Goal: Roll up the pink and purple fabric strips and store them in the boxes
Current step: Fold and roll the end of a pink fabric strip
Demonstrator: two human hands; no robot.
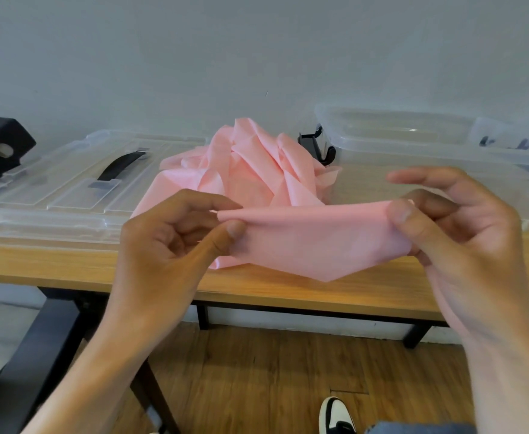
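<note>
While the left hand [175, 242] pinches one end of the pink fabric strip [313, 236] between thumb and curled fingers, the right hand [454, 227] pinches the other end, so the cloth is stretched flat between them in the middle of the frame, above the near edge of the wooden table [53, 261]. Below the held edge the strip hangs to a point. Its remaining length lies in a crumpled heap [253, 161] on the table behind the hands, at centre frame. A clear plastic lid [53, 189] with a black handle lies flat at the left, touching the heap. An open clear box [413, 142] stands at the upper right, a black latch [319, 145] on its near end beside the heap. A shoe [335, 415] shows on the wooden floor at the bottom.
</note>
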